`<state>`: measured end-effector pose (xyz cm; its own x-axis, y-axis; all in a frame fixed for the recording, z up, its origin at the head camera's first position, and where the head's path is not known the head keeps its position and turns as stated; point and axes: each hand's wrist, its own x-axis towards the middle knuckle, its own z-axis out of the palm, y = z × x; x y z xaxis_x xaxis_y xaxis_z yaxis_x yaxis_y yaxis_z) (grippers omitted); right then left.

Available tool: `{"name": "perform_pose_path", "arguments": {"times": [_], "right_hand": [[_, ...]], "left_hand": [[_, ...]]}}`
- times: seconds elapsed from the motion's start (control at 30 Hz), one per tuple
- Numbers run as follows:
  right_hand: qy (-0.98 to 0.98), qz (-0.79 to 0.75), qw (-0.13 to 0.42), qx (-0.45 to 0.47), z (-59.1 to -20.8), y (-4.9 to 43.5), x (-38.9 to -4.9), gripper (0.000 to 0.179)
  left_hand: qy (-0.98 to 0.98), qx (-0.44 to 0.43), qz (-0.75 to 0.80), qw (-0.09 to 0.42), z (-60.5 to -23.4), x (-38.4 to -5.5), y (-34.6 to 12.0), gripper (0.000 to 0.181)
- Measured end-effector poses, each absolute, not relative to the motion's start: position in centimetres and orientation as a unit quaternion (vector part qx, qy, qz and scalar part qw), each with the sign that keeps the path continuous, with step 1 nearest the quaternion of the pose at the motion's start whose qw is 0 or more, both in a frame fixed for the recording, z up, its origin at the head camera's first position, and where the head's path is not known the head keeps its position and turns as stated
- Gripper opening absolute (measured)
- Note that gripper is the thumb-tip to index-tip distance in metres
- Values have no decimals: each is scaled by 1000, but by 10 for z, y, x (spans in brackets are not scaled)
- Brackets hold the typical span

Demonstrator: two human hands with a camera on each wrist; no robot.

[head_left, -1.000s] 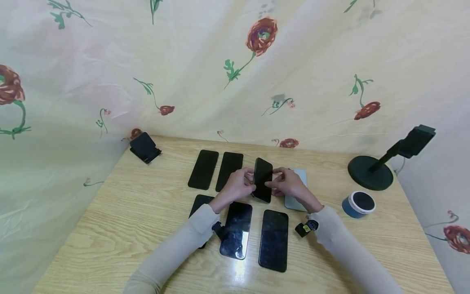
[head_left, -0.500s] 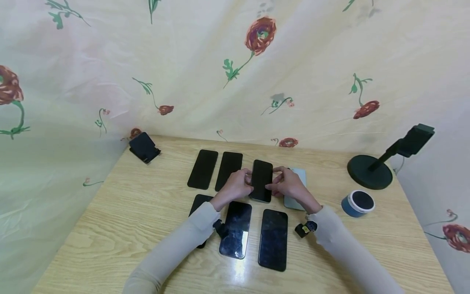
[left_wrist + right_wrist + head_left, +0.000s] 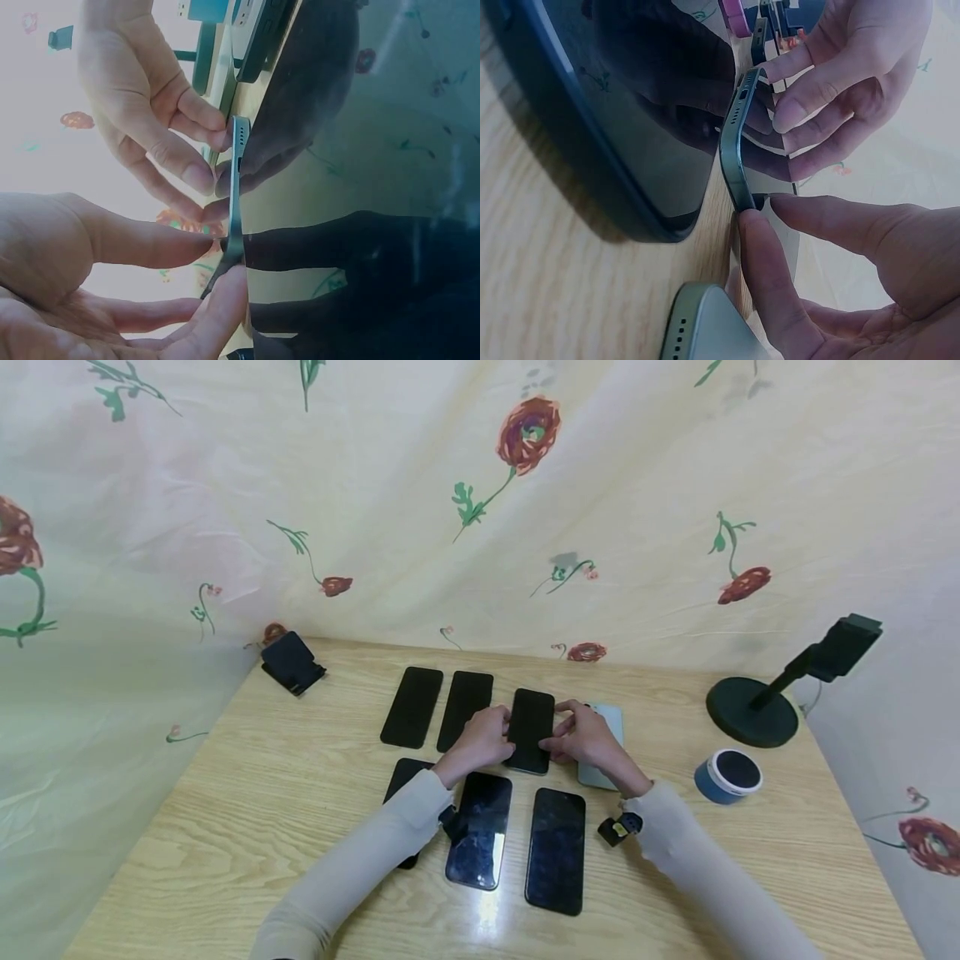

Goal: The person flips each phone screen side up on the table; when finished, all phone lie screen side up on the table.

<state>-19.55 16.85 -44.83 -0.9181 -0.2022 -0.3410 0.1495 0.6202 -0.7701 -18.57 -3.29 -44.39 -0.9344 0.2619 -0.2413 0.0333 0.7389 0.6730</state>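
Observation:
A black-screened smartphone (image 3: 531,727) with a pale green-blue metal edge lies face up between both hands in the back row, low over the table. My left hand (image 3: 483,739) pinches its left edge between thumb and fingers. On the opposite edge, my right hand (image 3: 588,739) holds it the same way, thumb at the lower corner. In the right wrist view the bottom edge (image 3: 735,142) shows its port and speaker holes. Just right of it, partly covered by my right hand, lies a light blue phone (image 3: 611,722), back up.
Two dark phones lie left of the held one, one (image 3: 412,707) farther out, one (image 3: 465,706) nearer. In front are a glossy phone (image 3: 480,831), another (image 3: 555,852), and one (image 3: 401,777) partly under my left sleeve. Black stands (image 3: 291,662) (image 3: 753,712) and a blue tub (image 3: 729,777) flank them.
The held phone has gone from tilted on its side to nearly flat, its screen turning upward, and moved slightly down. Both hands have kept their hold and stayed almost in place.

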Motion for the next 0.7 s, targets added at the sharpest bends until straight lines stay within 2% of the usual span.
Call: {"name": "perform_pose_path", "arguments": {"times": [0.27,0.7], "right_hand": [[877,-432,208,-13,-448,169,-198,78],[873,-437,215,-32,-448,174,-196,81]], "left_hand": [[926,90,332,157,-445,-189,-32,54],[924,80,333,171,-444,-186,-31,78]]}}
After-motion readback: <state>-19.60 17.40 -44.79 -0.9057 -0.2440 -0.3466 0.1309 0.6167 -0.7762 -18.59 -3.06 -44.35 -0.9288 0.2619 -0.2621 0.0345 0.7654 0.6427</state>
